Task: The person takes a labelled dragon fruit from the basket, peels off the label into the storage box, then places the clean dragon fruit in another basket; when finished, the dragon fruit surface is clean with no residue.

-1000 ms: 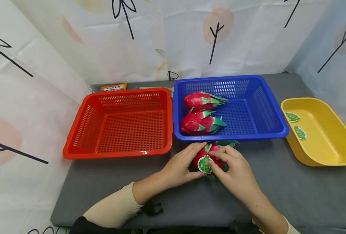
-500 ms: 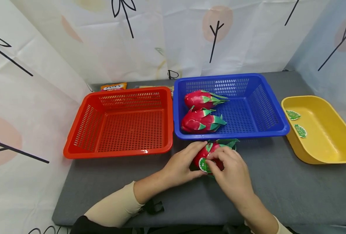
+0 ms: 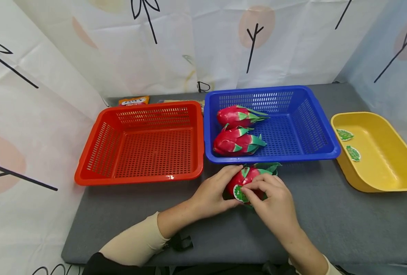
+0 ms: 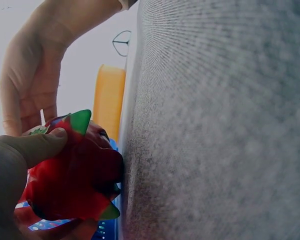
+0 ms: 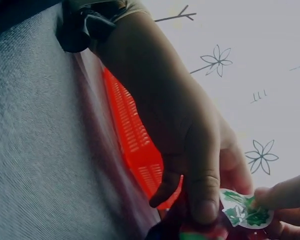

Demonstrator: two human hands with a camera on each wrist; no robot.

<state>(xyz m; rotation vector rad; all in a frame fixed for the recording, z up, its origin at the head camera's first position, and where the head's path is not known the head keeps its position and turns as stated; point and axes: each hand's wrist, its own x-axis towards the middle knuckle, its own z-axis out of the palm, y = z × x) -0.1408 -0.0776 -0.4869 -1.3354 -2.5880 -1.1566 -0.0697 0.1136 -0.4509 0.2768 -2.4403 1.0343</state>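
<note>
On the grey table in front of the blue basket lies a red dragon fruit (image 3: 235, 183) with green-tipped scales. My left hand (image 3: 208, 194) grips it from the left, thumb at the near side and fingers at the far side. A round green-and-white sticker (image 3: 239, 193) faces up on the fruit. The right hand (image 3: 275, 200) pinches the sticker's right edge between thumb and forefinger, covering part of it. In the right wrist view the sticker (image 5: 245, 209) stands up at its edge, close to the left thumb. Fingers hide much of the fruit's right side.
Two more dragon fruits (image 3: 239, 141) lie in the blue basket (image 3: 306, 157) beyond the hands. A red basket (image 3: 138, 179) stands to its left. At the right, a yellow tub (image 3: 389, 152) holds two green leaf-patterned stickers (image 3: 353, 153). An orange packet (image 3: 133, 101) shows behind the red basket.
The right fingertips have shifted slightly up and left over the sticker, covering more of it. The left hand keeps its hold on the dragon fruit. The baskets stay put.
</note>
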